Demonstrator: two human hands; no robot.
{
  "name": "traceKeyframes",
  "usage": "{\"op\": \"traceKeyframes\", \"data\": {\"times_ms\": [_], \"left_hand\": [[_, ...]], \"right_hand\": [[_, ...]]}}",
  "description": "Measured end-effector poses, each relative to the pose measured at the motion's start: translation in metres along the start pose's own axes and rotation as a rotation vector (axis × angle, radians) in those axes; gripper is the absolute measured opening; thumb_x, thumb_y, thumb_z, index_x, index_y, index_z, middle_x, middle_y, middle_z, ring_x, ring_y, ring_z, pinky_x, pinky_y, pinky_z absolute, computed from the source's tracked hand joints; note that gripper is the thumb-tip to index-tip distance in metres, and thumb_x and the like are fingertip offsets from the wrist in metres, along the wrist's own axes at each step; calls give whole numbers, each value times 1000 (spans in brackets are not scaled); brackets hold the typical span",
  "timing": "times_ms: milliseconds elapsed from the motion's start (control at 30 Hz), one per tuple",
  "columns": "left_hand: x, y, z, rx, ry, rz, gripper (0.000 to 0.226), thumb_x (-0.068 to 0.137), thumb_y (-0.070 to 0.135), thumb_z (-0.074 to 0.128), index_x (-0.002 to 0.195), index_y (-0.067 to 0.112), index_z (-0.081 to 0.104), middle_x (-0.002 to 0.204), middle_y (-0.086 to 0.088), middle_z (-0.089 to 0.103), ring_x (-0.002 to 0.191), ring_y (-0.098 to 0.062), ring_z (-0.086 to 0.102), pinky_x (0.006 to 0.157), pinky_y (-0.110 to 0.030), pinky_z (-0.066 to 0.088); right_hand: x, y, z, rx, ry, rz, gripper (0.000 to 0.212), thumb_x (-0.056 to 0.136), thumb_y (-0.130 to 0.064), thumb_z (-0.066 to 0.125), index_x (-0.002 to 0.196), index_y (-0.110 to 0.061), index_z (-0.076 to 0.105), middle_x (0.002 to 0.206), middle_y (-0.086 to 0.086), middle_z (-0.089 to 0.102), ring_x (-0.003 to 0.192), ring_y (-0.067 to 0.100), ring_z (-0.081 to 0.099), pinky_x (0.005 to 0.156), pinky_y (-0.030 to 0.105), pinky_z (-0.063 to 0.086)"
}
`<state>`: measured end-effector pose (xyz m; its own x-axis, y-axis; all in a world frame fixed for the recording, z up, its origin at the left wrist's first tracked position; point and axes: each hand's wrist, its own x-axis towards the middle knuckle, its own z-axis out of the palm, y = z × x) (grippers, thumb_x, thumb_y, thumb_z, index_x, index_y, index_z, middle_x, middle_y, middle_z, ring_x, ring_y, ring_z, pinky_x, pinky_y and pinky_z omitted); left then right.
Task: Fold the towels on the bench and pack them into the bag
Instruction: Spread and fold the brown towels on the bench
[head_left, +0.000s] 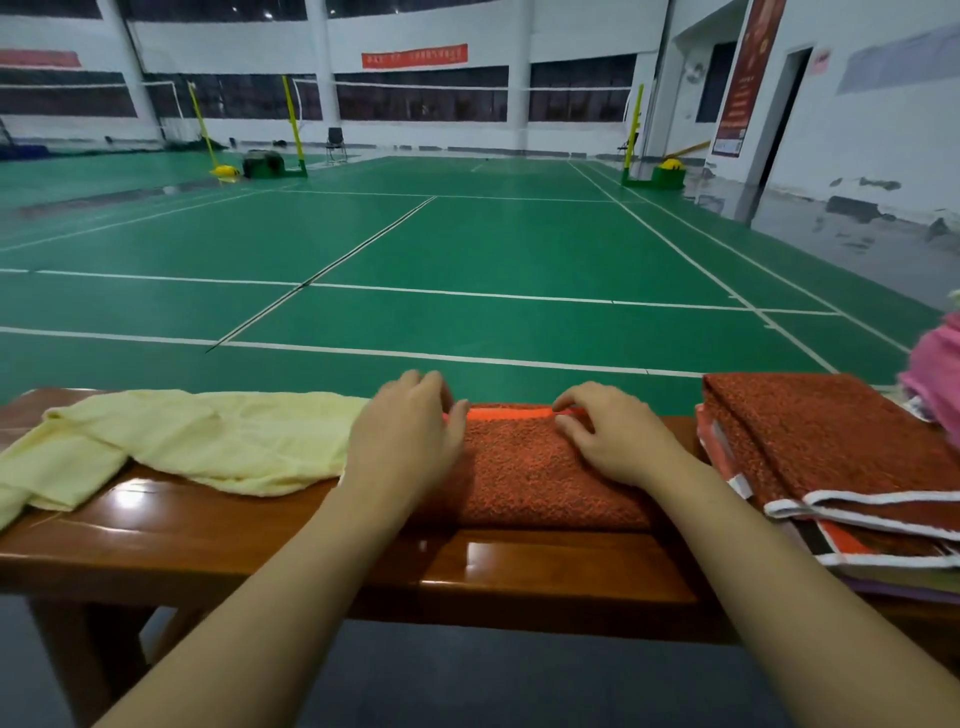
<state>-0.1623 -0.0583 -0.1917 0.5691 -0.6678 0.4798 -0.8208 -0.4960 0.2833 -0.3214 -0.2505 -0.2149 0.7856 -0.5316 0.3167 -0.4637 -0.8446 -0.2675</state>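
The folded orange towel (524, 473) lay across the middle of the counter (291, 535), a bright orange band along its far edge. The left hand (408, 436) rested flat on the towel's left end, fingers nearly straight and reaching to that far edge. The right hand (608, 431) sat on the towel's right part with its fingers bent, tips pressing down near the band (whether they pinched a fold could not be told). Just left of the orange towel, touching it, a pale yellow towel (192, 441) sprawled unfolded and rumpled, one end drooping over the counter's near edge. Right of the orange towel, close by, lay the bag (841, 467), flat, rust-coloured with white-trimmed handles. Beyond the bag, at the frame's edge, a pink cloth (937, 364) showed only in part.

The counter was glossy reddish-brown wood, catching reflections of the lights. Behind the towel stretched a green badminton court (467, 249) with white lines, yellow net posts (293, 119), a chair (336, 143) against the far white wall, and a red banner (414, 56) above the dark windows.
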Motion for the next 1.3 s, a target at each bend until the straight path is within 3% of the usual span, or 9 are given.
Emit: {"op": "traceKeyframes", "data": {"times_ms": [100,200,433,600,767,933,1067,1200,1300], "left_hand": [[-21,27,-5,-173,-461,86,26,93,54,60,96,29,63,97,5,70,94,-21,65,81,-35,51],[-31,33,-1,-34,-646,142,37,97,58,52,113,25,54,114,-4,68,105,-27,62,88,-40,48],[-34,27,14,128,-519,57,46,105,54,30,127,17,47,134,-13,54,125,-33,49,105,-48,40],[-21,5,14,35,-468,106,31,104,43,47,125,20,51,131,-6,49,125,-25,48,109,-39,40],[-20,-14,14,-153,-311,-72,40,92,50,65,118,20,56,119,-4,56,114,-24,57,102,-39,47],[-20,-1,0,87,-470,-275,71,90,76,45,76,12,70,63,4,70,77,-17,65,75,-33,50],[-19,15,3,15,-561,-242,48,91,62,59,90,15,68,89,-3,69,87,-25,65,77,-33,51],[-17,18,0,-305,-473,-355,47,92,46,68,64,16,47,65,-2,53,59,-19,49,55,-32,35],[-17,15,3,-567,-310,-444,40,85,47,77,92,19,50,96,-2,60,86,-20,59,79,-33,46]], "right_hand": [[-2,-20,10,146,-238,-141,23,102,-39,52,123,-34,61,143,-10,54,136,10,43,120,39,22],[-4,-23,14,119,-285,-125,29,104,-45,45,129,-37,56,148,-13,49,140,7,38,124,46,15],[-21,-36,-14,-199,-417,47,47,99,-67,28,141,-50,40,145,0,40,135,26,39,111,51,34],[-39,-49,-41,-134,-561,110,44,101,-61,37,139,-44,50,136,9,48,123,30,52,107,44,42],[-43,-46,-47,266,-456,337,35,102,-48,49,122,-24,65,115,3,66,87,23,68,58,36,61],[-43,-42,-34,-120,-208,532,74,89,-81,37,90,-10,60,94,10,62,99,34,65,76,37,46],[-39,-43,-25,-22,-310,546,71,72,-87,58,73,-16,52,74,3,56,76,28,60,65,34,44],[-38,-34,-24,193,-303,570,58,77,-64,75,75,-7,62,71,9,63,64,25,58,60,32,39],[-42,-30,-26,438,-234,551,46,80,-50,79,82,-4,75,79,14,74,66,22,60,64,31,41]]}}
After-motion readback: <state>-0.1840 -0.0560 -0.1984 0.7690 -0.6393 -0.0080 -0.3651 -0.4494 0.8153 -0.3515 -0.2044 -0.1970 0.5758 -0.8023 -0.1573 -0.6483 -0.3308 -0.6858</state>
